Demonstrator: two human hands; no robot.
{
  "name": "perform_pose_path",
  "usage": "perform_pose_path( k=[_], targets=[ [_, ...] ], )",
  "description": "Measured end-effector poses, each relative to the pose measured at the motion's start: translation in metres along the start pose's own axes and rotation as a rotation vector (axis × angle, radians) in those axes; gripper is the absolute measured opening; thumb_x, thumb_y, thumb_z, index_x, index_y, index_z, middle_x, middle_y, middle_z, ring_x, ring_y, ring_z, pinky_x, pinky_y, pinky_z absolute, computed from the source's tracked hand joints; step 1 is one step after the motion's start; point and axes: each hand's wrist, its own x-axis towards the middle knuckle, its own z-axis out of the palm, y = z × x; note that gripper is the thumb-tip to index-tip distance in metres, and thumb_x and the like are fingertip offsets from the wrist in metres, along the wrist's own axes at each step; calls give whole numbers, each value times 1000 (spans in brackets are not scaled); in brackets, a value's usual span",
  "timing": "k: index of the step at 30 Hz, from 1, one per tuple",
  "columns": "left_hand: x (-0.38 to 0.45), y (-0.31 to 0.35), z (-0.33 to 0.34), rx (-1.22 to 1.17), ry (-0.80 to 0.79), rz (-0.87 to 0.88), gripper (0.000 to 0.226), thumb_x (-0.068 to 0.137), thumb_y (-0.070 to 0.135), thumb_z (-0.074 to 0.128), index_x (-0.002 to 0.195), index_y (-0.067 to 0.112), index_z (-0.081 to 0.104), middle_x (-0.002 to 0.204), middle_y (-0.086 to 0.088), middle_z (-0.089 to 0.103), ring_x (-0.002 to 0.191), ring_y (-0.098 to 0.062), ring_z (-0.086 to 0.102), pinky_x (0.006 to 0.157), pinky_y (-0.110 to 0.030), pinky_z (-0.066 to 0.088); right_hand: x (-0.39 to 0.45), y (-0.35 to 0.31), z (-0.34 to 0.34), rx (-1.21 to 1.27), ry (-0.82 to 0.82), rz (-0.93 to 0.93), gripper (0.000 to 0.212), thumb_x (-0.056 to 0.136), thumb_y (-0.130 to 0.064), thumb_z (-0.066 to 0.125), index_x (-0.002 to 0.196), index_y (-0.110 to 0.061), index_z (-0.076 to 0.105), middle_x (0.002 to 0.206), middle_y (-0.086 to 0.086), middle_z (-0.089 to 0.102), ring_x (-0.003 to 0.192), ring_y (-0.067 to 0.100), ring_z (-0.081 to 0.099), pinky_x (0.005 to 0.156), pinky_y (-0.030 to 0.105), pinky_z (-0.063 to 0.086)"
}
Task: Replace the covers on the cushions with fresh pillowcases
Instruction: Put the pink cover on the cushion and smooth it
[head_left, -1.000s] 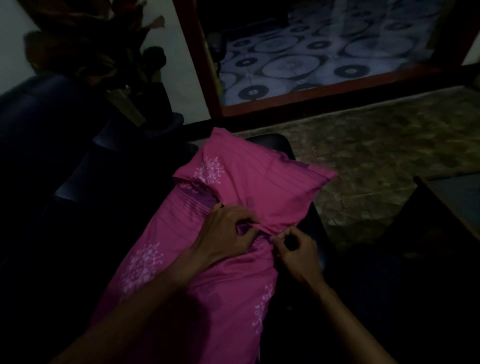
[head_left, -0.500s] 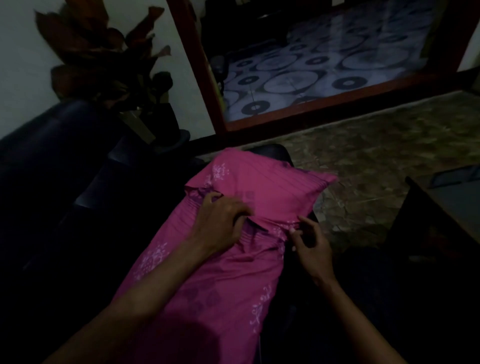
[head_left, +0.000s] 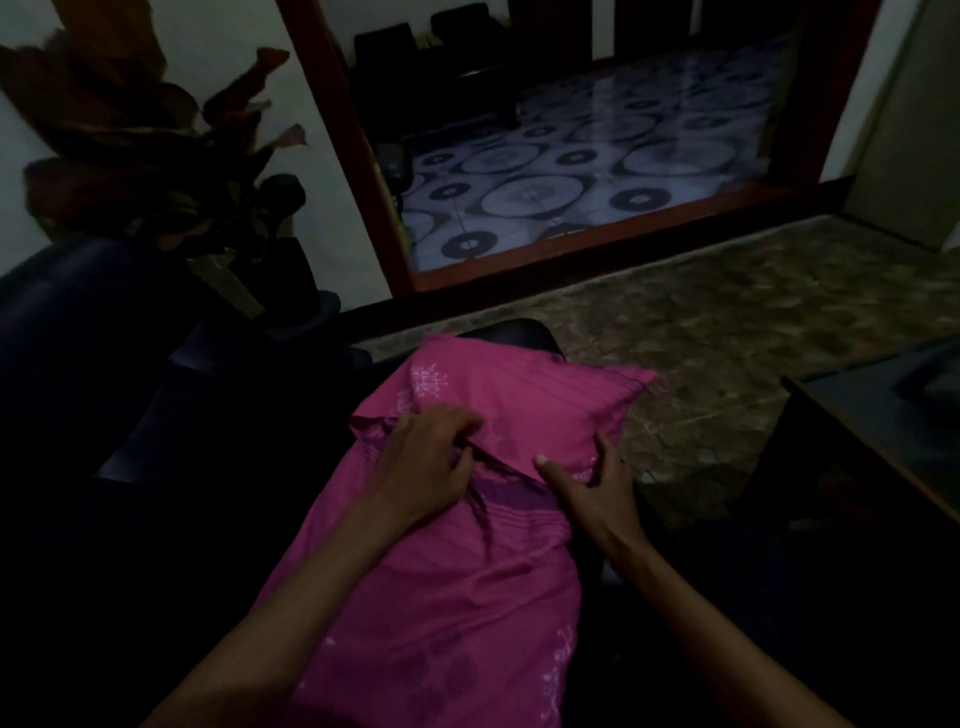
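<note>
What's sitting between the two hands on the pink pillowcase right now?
In the head view, only pink pillowcase: its folded flap edge and a darker purple band lie between the left hand and right hand.

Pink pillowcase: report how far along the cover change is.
Done: the pink pillowcase already wraps the cushion along most of its length. In hand: the left hand grips the fold of the flap at the far end, and the right hand rests on the cloth beside it with thumb and fingers spread. Left: the flap still sits loose and rumpled, so it needs tucking and smoothing. No other cushion is in view.
</note>
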Motion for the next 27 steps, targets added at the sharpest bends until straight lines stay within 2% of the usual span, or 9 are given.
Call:
perform_pose_path(
  k=[4, 8, 11, 14, 18, 21, 24, 26, 27],
  targets=[
    [23, -15, 3, 16, -140, -68, 47, 76, 29, 61, 122, 26, 68, 125, 6, 66, 116, -19, 58, 102, -41, 42, 25, -16, 10, -78, -38, 8, 125, 46, -86, 79, 152, -36, 36, 149, 4, 46, 131, 21, 53, 113, 44, 43],
    [35, -24, 2, 64, 15, -102, 29, 74, 26, 58, 97, 27, 75, 95, 7, 75, 92, -19, 69, 90, -36, 44, 46, -14, 8, -122, -77, -32, 118, 49, -81, 84, 150, -41, 39, 146, 2, 52, 127, 17, 57, 110, 45, 46],
    [30, -43, 0, 34, 120, -75, 21, 75, 14, 67, 92, 25, 74, 91, 7, 75, 85, -17, 69, 83, -28, 27, 13, -33, 5, -226, 56, -153, 111, 58, -77, 81, 152, -35, 38, 151, 1, 40, 134, 15, 47, 115, 39, 39],
    [21, -65, -2, 52, 147, 52, 19, 74, 15, 61, 89, 24, 70, 89, 8, 73, 81, -17, 68, 77, -27, 21, -13, -46, 5, -352, 84, -488, 76, 66, -69, 79, 133, -41, 55, 147, 0, 38, 137, 16, 41, 113, 34, 36],
    [10, -94, -11, 16, 69, 139, 18, 77, 22, 51, 84, 24, 67, 84, 11, 71, 78, -13, 66, 83, -29, 31, -14, -52, 13, -505, -96, -623, 26, 79, -62, 71, 92, -40, 73, 146, -5, 46, 134, 19, 42, 107, 46, 41],
    [0, -105, -21, -44, -47, 166, 18, 80, 24, 51, 84, 24, 69, 84, 13, 70, 79, -10, 66, 83, -35, 46, -19, -54, 19, -457, -148, -565, 20, 80, -62, 68, 79, -42, 72, 143, -12, 49, 133, 10, 43, 105, 42, 41],
    [11, -95, -23, 2, -84, 162, 22, 78, 26, 52, 91, 26, 69, 89, 11, 70, 82, -15, 67, 81, -34, 50, -21, -62, 13, -337, -257, -409, 18, 76, -56, 77, 67, -42, 71, 134, -20, 54, 125, -8, 46, 99, 18, 40],
    [29, -70, -19, -52, -71, 187, 30, 77, 29, 54, 101, 27, 70, 99, 12, 71, 90, -11, 66, 87, -29, 48, -12, -66, 2, -118, -267, -282, 16, 81, -31, 84, 69, -34, 74, 115, -16, 67, 106, -9, 60, 89, 18, 45],
    [38, -55, -15, -120, -86, 204, 31, 78, 29, 56, 105, 25, 71, 103, 11, 70, 93, -8, 64, 89, -26, 48, -2, -63, -4, 27, -188, -212, 18, 85, -16, 80, 75, -29, 74, 102, -13, 72, 93, -6, 64, 83, 21, 47]
  ],
)
